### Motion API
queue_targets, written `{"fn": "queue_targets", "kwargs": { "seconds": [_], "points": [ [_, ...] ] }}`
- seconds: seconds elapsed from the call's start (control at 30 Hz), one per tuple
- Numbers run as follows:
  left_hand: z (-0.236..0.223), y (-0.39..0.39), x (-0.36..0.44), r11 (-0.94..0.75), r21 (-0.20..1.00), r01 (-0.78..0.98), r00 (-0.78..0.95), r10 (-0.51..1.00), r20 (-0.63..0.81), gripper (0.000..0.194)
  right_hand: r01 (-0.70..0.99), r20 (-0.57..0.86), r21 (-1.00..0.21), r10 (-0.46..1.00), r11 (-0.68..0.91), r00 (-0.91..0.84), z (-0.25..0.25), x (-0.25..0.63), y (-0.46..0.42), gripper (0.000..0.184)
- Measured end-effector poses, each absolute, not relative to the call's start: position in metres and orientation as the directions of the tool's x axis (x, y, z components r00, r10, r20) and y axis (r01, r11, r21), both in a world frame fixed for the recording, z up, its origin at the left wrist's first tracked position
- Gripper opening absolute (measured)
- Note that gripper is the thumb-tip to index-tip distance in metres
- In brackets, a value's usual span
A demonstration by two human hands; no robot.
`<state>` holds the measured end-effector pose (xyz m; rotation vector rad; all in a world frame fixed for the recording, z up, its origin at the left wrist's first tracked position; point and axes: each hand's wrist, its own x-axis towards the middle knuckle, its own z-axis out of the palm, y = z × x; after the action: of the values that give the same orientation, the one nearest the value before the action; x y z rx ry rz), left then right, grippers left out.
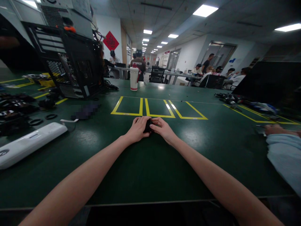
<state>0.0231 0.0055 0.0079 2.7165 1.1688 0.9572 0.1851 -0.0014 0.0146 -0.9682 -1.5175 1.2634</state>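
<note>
Both hands meet over the green tabletop [150, 166], just in front of the yellow tape outlines [160, 116]. My left hand [139, 128] is closed around a small black object [148, 125], its fingers over the top and the thumb below. From the other side my right hand [162, 128] pinches the same object with thumb and fingertips. Most of the black object is hidden by the fingers, so its kind does not show.
On the left stand an open black computer case [80, 66], a white elongated device [30, 142] and dark parts. A white cup [134, 78] stands farther back. At right, a co-worker's sleeved arm [282, 150] rests near cables [231, 99]. People sit in the background.
</note>
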Motion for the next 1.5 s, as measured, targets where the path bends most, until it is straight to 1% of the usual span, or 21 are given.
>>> {"fn": "queue_targets", "kwargs": {
  "seconds": [0.1,0.27,0.43,0.57,0.67,0.77,0.9,1.03,1.13,1.27,1.43,1.5],
  "points": [
    [0.0084,0.0053,0.0229,-0.717,0.262,0.646,0.530,0.669,0.521,0.060,0.009,0.165,-0.984,0.937,0.176,-0.309,0.0131,0.1864,-0.0009,0.030],
    [0.0087,0.0059,0.0230,-0.713,0.270,0.647,0.527,0.674,0.518,0.059,-0.027,0.239,-0.969,0.911,0.244,-0.337,0.0128,0.1886,-0.0023,0.035],
    [0.0098,0.0049,0.0227,-0.714,0.272,0.645,0.528,0.674,0.517,0.058,0.001,0.214,-0.975,0.933,0.224,-0.291,0.0133,0.1871,-0.0015,0.026],
    [0.0107,0.0039,0.0222,-0.717,0.278,0.640,0.532,0.674,0.512,0.056,0.003,0.181,-0.982,0.944,0.190,-0.277,0.0121,0.1858,0.0006,0.033],
    [0.0099,0.0042,0.0225,-0.714,0.275,0.643,0.529,0.675,0.514,0.057,0.015,0.153,-0.986,0.944,0.165,-0.292,0.0110,0.1865,0.0014,0.034],
    [0.0085,0.0055,0.0233,-0.709,0.266,0.653,0.526,0.677,0.515,0.059,-0.021,0.193,-0.980,0.931,0.196,-0.310,0.0111,0.1881,0.0002,0.032],
    [0.0073,0.0072,0.0241,-0.705,0.265,0.658,0.524,0.681,0.513,0.058,-0.066,0.237,-0.971,0.914,0.228,-0.329,0.0124,0.1888,-0.0029,0.034],
    [0.0085,0.0071,0.0240,-0.711,0.268,0.651,0.524,0.676,0.518,0.056,-0.034,0.222,-0.975,0.936,0.222,-0.274,0.0121,0.1869,-0.0019,0.026],
    [0.0100,0.0059,0.0236,-0.707,0.272,0.653,0.526,0.682,0.509,0.056,-0.024,0.194,-0.981,0.946,0.194,-0.261,0.0098,0.1861,0.0016,0.030],
    [0.0111,0.0044,0.0233,-0.703,0.280,0.654,0.528,0.689,0.496,0.056,0.010,0.135,-0.989,0.946,0.144,-0.293,0.0079,0.1882,0.0043,0.033],
    [0.0102,0.0053,0.0238,-0.701,0.281,0.655,0.525,0.690,0.498,0.058,-0.008,0.217,-0.973,0.913,0.229,-0.346,0.0109,0.1919,0.0007,0.034],
    [0.0097,0.0059,0.0241,-0.699,0.279,0.658,0.523,0.691,0.499,0.058,-0.014,0.224,-0.972,0.910,0.233,-0.349,0.0119,0.1917,-0.0010,0.035]
  ]
}}
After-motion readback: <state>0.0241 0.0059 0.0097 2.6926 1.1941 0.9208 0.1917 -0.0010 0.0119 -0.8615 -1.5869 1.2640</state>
